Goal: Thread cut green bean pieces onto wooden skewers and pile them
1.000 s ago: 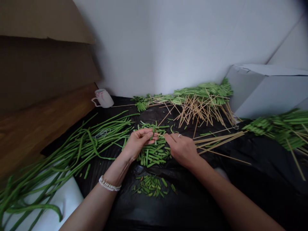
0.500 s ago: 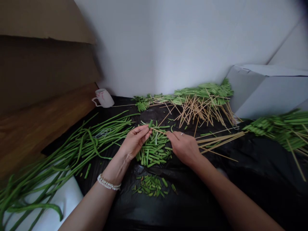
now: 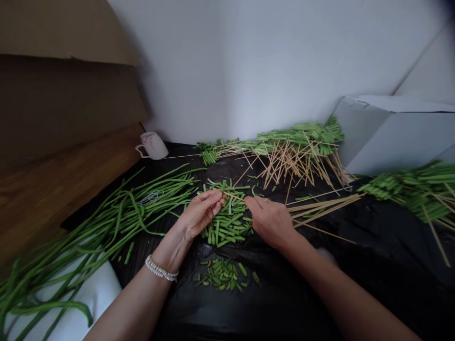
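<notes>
My left hand (image 3: 201, 212), with a beaded bracelet at the wrist, pinches a short green bean piece (image 3: 223, 186) between thumb and fingers. A thin bamboo skewer (image 3: 234, 196) runs from that piece to my right hand (image 3: 272, 220), whose fingers are closed round it. The skewer's tip is at the bean; how deep it goes in is hidden by my fingers. Below both hands lies a pile of cut bean pieces (image 3: 227, 229). Nearer to me is a smaller heap of trimmed bean ends (image 3: 222, 274).
Long uncut beans (image 3: 121, 210) spread over the left side, partly on a white surface. Skewered beans (image 3: 298, 135) are stacked at the back, with another stack (image 3: 408, 184) at right. Loose skewers (image 3: 327, 204) lie beside my right hand. A mug (image 3: 154, 146) and a white box (image 3: 398, 132) stand behind.
Both hands have shifted slightly down, still holding the bean piece and the skewer. The things on the black sheet look the same.
</notes>
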Available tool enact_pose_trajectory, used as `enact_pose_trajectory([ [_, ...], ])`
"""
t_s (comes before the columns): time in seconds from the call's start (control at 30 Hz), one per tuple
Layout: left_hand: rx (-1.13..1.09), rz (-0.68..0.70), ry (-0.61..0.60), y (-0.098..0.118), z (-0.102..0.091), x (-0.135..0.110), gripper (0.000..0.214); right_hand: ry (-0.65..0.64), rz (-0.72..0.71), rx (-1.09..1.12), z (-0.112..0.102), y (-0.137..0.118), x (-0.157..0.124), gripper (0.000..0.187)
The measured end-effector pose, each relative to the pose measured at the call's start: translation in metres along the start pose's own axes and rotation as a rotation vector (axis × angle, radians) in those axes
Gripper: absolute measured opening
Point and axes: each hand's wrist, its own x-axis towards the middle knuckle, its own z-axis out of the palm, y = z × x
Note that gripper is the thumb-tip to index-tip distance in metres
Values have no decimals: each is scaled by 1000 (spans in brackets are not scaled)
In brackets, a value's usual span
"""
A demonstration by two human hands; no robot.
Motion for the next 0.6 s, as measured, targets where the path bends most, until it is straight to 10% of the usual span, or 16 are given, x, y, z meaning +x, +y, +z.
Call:
enact_pose_trajectory([
  [0.6,159,-16,-91,-21,17,-11,23,7,-41,32,1,-8,2,17],
])
